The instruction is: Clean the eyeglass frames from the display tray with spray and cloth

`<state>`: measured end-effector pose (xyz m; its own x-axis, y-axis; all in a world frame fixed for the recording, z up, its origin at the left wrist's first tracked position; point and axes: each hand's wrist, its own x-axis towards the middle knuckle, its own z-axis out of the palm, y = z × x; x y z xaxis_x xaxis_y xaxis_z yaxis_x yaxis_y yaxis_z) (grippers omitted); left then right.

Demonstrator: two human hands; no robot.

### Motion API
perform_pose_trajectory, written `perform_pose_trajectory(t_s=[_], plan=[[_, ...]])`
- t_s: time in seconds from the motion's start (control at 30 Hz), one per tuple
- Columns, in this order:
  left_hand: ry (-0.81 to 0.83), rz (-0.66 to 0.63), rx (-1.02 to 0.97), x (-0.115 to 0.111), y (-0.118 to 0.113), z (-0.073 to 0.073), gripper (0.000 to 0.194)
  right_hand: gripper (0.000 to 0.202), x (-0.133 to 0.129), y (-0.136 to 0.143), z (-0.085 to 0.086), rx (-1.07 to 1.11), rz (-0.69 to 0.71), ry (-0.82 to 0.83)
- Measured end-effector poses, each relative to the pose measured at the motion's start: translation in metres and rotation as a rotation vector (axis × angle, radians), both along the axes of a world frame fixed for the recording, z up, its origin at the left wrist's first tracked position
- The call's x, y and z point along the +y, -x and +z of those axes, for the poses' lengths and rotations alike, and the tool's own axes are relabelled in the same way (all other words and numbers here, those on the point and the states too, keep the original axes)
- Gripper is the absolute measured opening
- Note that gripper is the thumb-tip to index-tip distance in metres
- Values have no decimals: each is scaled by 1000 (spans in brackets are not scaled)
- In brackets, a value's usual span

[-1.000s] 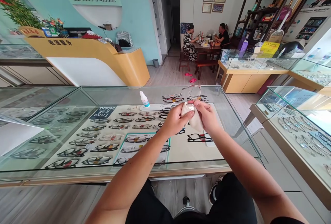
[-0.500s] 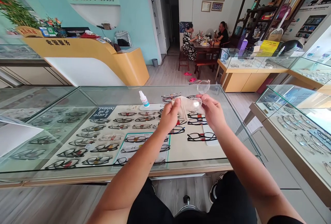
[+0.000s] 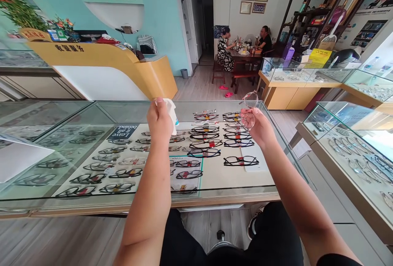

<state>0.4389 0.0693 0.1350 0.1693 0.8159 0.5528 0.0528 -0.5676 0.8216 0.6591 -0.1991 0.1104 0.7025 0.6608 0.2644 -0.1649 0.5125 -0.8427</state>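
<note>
My left hand (image 3: 159,120) is closed on a pale cloth (image 3: 170,112), which hangs from the fingers above the glass counter. Behind the cloth only a blue bit of the small white bottle (image 3: 177,122) shows. My right hand (image 3: 259,126) pinches a pair of thin-rimmed eyeglasses (image 3: 248,120) near the middle, one round lens above the fingers and one below. Under the glass lie rows of dark-framed eyeglasses (image 3: 241,160), many with red tags.
The glass display counter (image 3: 224,194) spans the front. A second showcase (image 3: 353,155) stands at right. Beyond are a yellow reception desk (image 3: 156,77) and two people seated at a dining table (image 3: 245,55). A white folded board (image 3: 23,157) stands at left.
My left hand has moved left with the cloth, away from the eyeglasses and in front of the bottle. The right hand has shifted slightly right, still holding the eyeglasses.
</note>
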Motion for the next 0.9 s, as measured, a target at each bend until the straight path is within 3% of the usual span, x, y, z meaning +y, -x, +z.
perform_pose_trajectory(t_s=[0.1,0.2,0.3,0.43,0.63,0.73,0.77,0.83,0.9], plan=[[37,109,377,8,15,5,53,46,-2,-1,0,12,46,23],[85,110,767,15,25,3,42,46,-3,-1,0,20,60,43],[130,13,1009,22,32,-3,37,44,-4,0,-1,6,65,60],[200,-130,1169,28,35,-9,28,45,-6,3,0,-16,109,91],[184,53,1070,17,35,-6,27,43,-8,9,4,-151,118,122],[-45,126,789,-6,24,-2,31,41,-8,12,4,-220,137,119],[-180,110,634,-17,17,-1,34,40,-8,13,4,-245,143,129],[-484,-38,350,-42,2,-1,49,37,-9,15,3,-303,162,160],[-723,-218,232,-67,-13,-5,70,35,-10,18,3,-360,207,192]])
